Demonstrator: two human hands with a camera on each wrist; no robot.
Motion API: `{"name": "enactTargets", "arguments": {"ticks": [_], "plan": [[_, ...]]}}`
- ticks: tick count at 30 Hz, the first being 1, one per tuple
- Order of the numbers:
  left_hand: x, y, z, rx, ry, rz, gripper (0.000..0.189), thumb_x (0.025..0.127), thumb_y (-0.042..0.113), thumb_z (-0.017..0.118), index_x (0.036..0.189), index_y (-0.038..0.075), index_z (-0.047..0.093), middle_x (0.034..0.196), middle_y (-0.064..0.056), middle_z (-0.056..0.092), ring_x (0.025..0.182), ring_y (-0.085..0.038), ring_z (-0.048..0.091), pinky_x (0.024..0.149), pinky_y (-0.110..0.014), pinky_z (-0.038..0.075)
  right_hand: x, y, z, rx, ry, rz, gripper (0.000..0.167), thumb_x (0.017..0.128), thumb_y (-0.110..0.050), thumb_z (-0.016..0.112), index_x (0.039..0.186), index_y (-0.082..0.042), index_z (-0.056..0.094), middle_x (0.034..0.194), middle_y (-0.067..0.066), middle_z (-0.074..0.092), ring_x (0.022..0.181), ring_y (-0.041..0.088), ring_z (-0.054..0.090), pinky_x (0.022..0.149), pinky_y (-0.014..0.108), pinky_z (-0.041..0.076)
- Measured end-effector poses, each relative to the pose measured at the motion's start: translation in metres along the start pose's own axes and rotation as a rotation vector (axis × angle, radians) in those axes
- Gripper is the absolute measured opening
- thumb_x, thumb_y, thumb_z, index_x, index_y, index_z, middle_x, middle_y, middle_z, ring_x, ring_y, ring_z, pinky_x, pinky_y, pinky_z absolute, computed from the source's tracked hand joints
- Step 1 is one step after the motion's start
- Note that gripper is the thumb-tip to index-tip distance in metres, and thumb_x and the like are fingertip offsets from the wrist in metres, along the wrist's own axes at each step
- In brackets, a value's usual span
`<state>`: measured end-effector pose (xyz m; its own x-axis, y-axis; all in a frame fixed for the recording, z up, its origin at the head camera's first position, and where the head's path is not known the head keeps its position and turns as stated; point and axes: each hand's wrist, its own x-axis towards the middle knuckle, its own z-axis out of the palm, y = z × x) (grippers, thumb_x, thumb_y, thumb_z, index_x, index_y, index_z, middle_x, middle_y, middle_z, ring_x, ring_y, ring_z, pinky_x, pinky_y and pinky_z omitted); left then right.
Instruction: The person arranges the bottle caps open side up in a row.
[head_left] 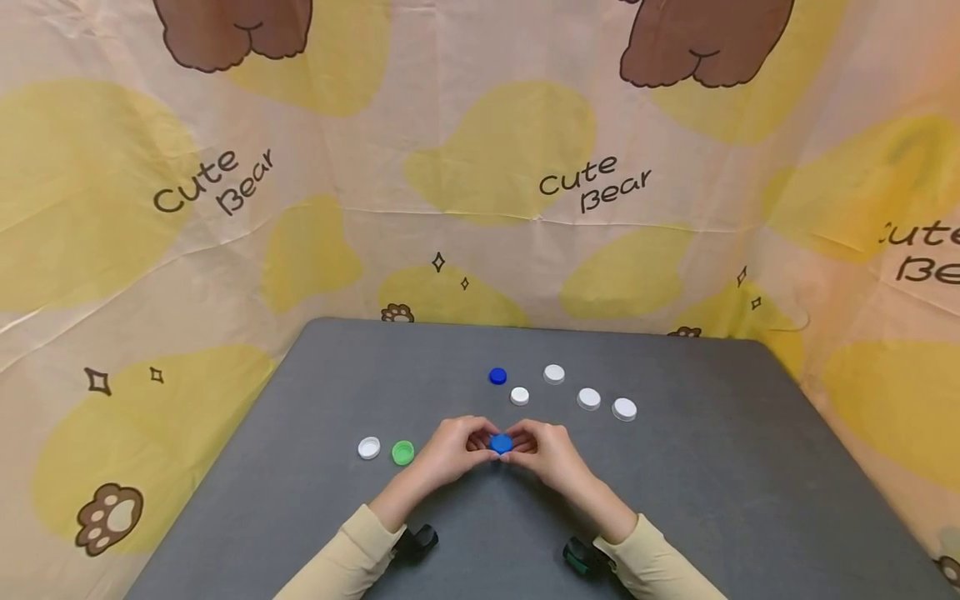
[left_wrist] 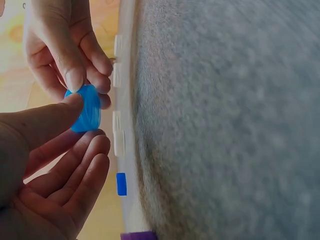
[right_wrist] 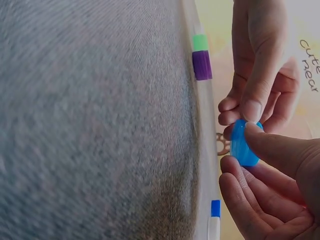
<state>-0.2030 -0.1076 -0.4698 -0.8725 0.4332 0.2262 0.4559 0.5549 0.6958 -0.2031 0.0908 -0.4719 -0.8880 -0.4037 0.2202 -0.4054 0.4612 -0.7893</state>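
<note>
A light blue bottle cap (head_left: pixel 501 444) is held between both hands over the middle of the table. My left hand (head_left: pixel 457 448) pinches it from the left, thumb on the near side and fingers beyond. From the right, my right hand (head_left: pixel 549 454) grips the same cap between thumb and fingers. In the left wrist view the blue cap (left_wrist: pixel 87 109) shows both thumb tips on it, close together. The right wrist view has the cap (right_wrist: pixel 244 144) raised off the grey surface. Left of my left hand lies a green cap (head_left: pixel 402 452), with a white cap (head_left: pixel 369 447) beside it.
Beyond the hands on the grey table (head_left: pixel 720 500) lie a dark blue cap (head_left: pixel 498 376), a small white cap (head_left: pixel 520 396) and several larger white caps (head_left: pixel 588 399). A purple piece (right_wrist: pixel 202 65) shows by the green one in the right wrist view. Patterned cloth (head_left: pixel 480 167) hangs around the table.
</note>
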Motion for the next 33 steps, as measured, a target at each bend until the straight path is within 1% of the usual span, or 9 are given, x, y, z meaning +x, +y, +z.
{"name": "enactTargets", "arguments": {"ticks": [4, 7, 11, 17, 21, 23, 26, 30, 33], "plan": [[-0.003, -0.002, -0.002, -0.011, -0.004, -0.015, 0.021, 0.081, 0.018, 0.076, 0.100, 0.011, 0.069, 0.084, 0.000, 0.067, 0.072, -0.004, 0.060, 0.066, -0.019, 0.050, 0.000, -0.001, 0.002, 0.003, -0.005, -0.018, 0.025, 0.077, -0.015, 0.079, 0.097, -0.004, 0.069, 0.085, 0.008, 0.073, 0.075, 0.016, 0.071, 0.063, 0.016, 0.052], [-0.006, -0.003, -0.003, -0.018, 0.002, -0.014, 0.021, 0.082, 0.019, 0.075, 0.100, 0.011, 0.070, 0.085, 0.001, 0.067, 0.073, -0.005, 0.061, 0.066, -0.019, 0.050, 0.000, -0.003, 0.003, -0.004, -0.008, -0.032, 0.026, 0.077, -0.016, 0.078, 0.098, -0.004, 0.069, 0.085, 0.008, 0.073, 0.075, 0.016, 0.071, 0.063, 0.015, 0.052], [-0.009, -0.004, -0.005, -0.008, 0.017, -0.016, 0.021, 0.083, 0.021, 0.074, 0.100, 0.010, 0.071, 0.084, 0.002, 0.067, 0.072, -0.005, 0.061, 0.065, -0.019, 0.050, 0.000, -0.005, 0.004, -0.020, -0.013, -0.038, 0.024, 0.080, -0.018, 0.076, 0.099, -0.005, 0.070, 0.085, 0.007, 0.073, 0.075, 0.016, 0.070, 0.063, 0.016, 0.052], [-0.013, -0.004, -0.009, 0.013, 0.029, -0.017, 0.021, 0.084, 0.025, 0.072, 0.101, 0.011, 0.072, 0.084, 0.004, 0.067, 0.072, -0.003, 0.060, 0.065, -0.019, 0.050, 0.001, -0.006, 0.007, -0.040, -0.024, -0.044, 0.022, 0.084, -0.021, 0.073, 0.101, -0.007, 0.070, 0.086, 0.003, 0.073, 0.075, 0.011, 0.068, 0.066, 0.017, 0.052], [-0.014, -0.005, -0.011, 0.011, 0.037, -0.011, 0.020, 0.084, 0.025, 0.072, 0.099, 0.011, 0.073, 0.083, 0.005, 0.068, 0.071, -0.003, 0.060, 0.064, -0.019, 0.049, 0.000, -0.007, 0.007, -0.023, -0.033, -0.047, 0.022, 0.085, -0.022, 0.071, 0.101, -0.006, 0.070, 0.084, 0.002, 0.072, 0.073, 0.010, 0.068, 0.065, 0.018, 0.052], [-0.015, -0.005, -0.011, 0.011, 0.041, -0.004, 0.019, 0.085, 0.025, 0.072, 0.098, 0.012, 0.074, 0.083, 0.005, 0.069, 0.071, -0.002, 0.060, 0.065, -0.019, 0.050, 0.001, -0.006, 0.008, -0.007, -0.039, -0.048, 0.022, 0.086, -0.023, 0.069, 0.100, -0.006, 0.070, 0.082, 0.002, 0.072, 0.071, 0.011, 0.068, 0.063, 0.018, 0.052], [-0.016, -0.007, -0.012, 0.009, 0.043, 0.000, 0.019, 0.085, 0.025, 0.072, 0.097, 0.011, 0.074, 0.084, 0.005, 0.070, 0.073, -0.002, 0.061, 0.066, -0.019, 0.050, 0.001, -0.006, 0.009, 0.015, -0.050, -0.041, 0.021, 0.088, -0.025, 0.067, 0.099, -0.007, 0.070, 0.077, 0.002, 0.071, 0.067, 0.013, 0.067, 0.060, 0.020, 0.051], [-0.017, -0.008, -0.013, 0.000, 0.047, 0.002, 0.019, 0.085, 0.025, 0.072, 0.098, 0.011, 0.074, 0.086, 0.005, 0.070, 0.075, -0.001, 0.061, 0.069, -0.019, 0.051, 0.003, -0.005, 0.011, 0.028, -0.061, -0.021, 0.021, 0.090, -0.028, 0.064, 0.097, -0.009, 0.070, 0.074, 0.000, 0.070, 0.065, 0.012, 0.067, 0.059, 0.020, 0.051], [-0.019, -0.009, -0.014, 0.000, 0.064, 0.022, 0.018, 0.084, 0.022, 0.073, 0.099, 0.012, 0.074, 0.086, 0.004, 0.069, 0.075, -0.001, 0.062, 0.068, -0.019, 0.052, 0.004, -0.006, 0.012, 0.040, -0.066, -0.016, 0.020, 0.092, -0.028, 0.062, 0.095, -0.010, 0.070, 0.073, -0.001, 0.069, 0.064, 0.011, 0.066, 0.059, 0.021, 0.052]]}}
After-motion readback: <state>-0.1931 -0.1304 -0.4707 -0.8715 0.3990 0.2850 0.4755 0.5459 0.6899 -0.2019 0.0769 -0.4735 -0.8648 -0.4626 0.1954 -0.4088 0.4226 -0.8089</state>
